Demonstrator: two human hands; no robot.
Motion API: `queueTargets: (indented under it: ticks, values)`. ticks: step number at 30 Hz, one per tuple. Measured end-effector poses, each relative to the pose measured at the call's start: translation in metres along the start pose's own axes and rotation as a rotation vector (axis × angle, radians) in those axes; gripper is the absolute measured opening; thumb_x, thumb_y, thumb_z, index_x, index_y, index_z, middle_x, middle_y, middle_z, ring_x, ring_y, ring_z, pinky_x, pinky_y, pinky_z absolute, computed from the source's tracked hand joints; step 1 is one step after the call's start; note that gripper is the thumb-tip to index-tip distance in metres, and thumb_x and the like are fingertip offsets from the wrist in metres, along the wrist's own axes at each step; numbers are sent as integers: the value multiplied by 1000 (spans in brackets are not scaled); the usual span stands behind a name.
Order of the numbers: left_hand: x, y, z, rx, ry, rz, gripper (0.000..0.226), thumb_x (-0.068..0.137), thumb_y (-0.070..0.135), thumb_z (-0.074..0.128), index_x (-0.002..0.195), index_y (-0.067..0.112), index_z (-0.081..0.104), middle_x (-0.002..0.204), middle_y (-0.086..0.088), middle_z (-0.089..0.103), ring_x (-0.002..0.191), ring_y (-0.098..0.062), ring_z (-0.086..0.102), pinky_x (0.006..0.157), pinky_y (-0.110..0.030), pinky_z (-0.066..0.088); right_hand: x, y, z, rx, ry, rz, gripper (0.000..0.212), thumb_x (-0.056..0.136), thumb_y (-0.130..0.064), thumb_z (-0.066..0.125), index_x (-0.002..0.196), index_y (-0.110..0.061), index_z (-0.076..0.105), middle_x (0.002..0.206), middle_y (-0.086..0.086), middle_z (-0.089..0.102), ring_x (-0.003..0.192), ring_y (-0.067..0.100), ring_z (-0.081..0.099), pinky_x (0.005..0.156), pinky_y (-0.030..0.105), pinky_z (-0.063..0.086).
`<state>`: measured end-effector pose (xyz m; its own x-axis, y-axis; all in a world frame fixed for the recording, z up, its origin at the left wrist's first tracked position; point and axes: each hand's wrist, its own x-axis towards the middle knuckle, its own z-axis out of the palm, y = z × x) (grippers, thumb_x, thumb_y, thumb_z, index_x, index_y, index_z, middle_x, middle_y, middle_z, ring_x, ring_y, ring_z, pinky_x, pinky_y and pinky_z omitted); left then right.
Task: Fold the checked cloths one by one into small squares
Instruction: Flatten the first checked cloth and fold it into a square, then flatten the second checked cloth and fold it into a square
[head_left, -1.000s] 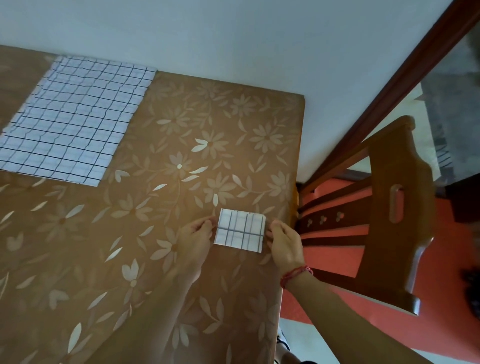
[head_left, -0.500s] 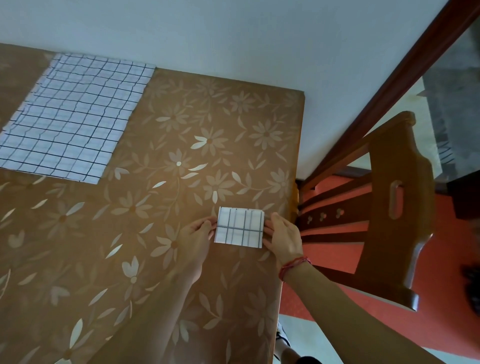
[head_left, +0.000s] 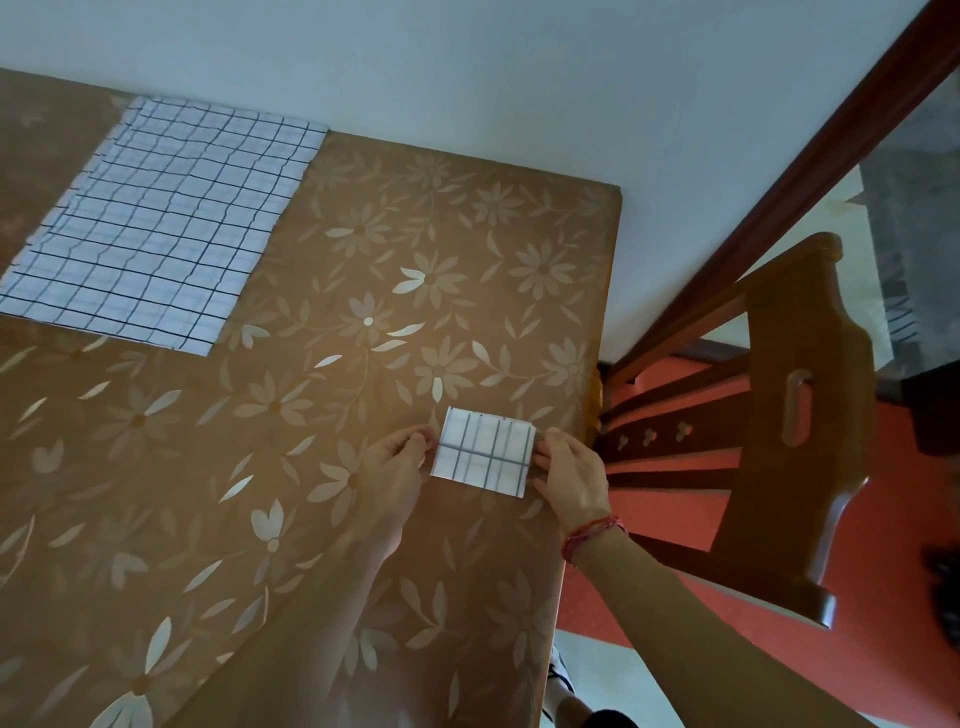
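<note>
On floral tablecloth (head_left: 171, 499) — checked square (head_left: 485, 451).

No readable text, labels, nos. or signs anywhere in view, incl. cloths and table.

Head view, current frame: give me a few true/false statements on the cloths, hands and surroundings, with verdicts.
1. The small folded cloth lies on the table between the left hand and right hand, which hold its side edges. True.
2. The large checked cloth is bunched in a heap. False: it lies spread flat at the table's far left.
3. The two cloths touch. False: bare tabletop separates them.
4. A wooden chair stands right of the table. True.
5. The red thread band is on the left wrist. False: it is on the right wrist.
</note>
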<state>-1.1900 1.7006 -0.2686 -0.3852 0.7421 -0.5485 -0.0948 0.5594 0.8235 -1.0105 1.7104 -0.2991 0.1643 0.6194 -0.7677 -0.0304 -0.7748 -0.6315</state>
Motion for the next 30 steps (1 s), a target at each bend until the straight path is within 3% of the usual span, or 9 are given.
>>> queueTargets:
  ticks: [3, 5, 7, 10, 12, 14, 18, 23, 30]
  values:
    - [-4, 1, -8, 23, 19, 15, 35, 98, 9, 49, 80, 28, 71, 77, 14, 72, 78, 3, 66, 68, -10, 48, -17, -33, 11, -113, 4, -249, 30, 97, -22, 45, 78, -9, 64, 79, 12, 66, 75, 26, 64, 69, 35, 50]
    - [-6, 0, -17, 63, 47, 27, 26, 96, 16, 53, 89, 34, 71, 94, 13, 72, 94, -2, 64, 84, -21, 49, -25, -40, 12, -242, 7, -360, 32, 97, -28, 43, 74, -16, 60, 73, -3, 59, 75, 16, 55, 68, 33, 46]
    - [-12, 1, -28, 116, 54, 37, 20, 96, 22, 54, 107, 31, 69, 111, 8, 68, 104, -8, 62, 93, -35, 51, -28, -40, 15, -327, -13, -433, 27, 98, -33, 41, 84, -19, 60, 82, -8, 58, 85, 15, 55, 76, 32, 45]
    - [-29, 7, -47, 106, 30, 86, 24, 98, 25, 53, 117, 21, 66, 104, 6, 71, 94, -16, 69, 76, -50, 59, -37, -46, 32, -441, -71, -533, 18, 98, -35, 41, 98, -29, 59, 101, -10, 56, 102, 17, 57, 84, 27, 41]
    - [-40, 11, -61, 106, -1, 119, 19, 99, 27, 52, 112, 23, 65, 97, 4, 74, 81, -19, 72, 67, -45, 60, -46, -48, 44, -519, -118, -602, 33, 99, -34, 43, 130, -28, 54, 119, -11, 52, 119, 13, 50, 94, 24, 36]
    - [-50, 13, -76, 177, 26, 183, 14, 99, 28, 51, 104, 26, 63, 93, 4, 74, 76, -9, 71, 68, -29, 56, -58, -51, 58, -585, -189, -680, 38, 99, -33, 44, 136, -28, 49, 126, -9, 52, 124, 11, 46, 96, 23, 34]
    - [-60, 12, -113, 439, 282, 332, 15, 95, 29, 56, 106, 39, 61, 103, 17, 61, 97, -3, 59, 88, -25, 42, -80, -59, 85, -792, -304, -841, 48, 99, -38, 42, 145, -28, 35, 150, -6, 34, 140, 13, 27, 115, 32, 26]
    - [-77, 14, -165, 698, 405, 303, 45, 96, 42, 51, 137, 26, 49, 143, 10, 39, 135, -12, 32, 106, -28, 30, -104, -71, 112, -976, -404, -1027, 37, 100, -29, 44, 135, -16, 44, 136, 0, 41, 127, 19, 34, 96, 20, 26]
    - [-78, 21, -215, 901, 516, 361, 51, 95, 40, 54, 138, 16, 46, 145, -2, 41, 131, -22, 40, 102, -36, 35, -110, -82, 155, -1126, -410, -1208, 44, 97, -34, 41, 139, -22, 39, 138, -4, 40, 121, 16, 40, 94, 19, 28]
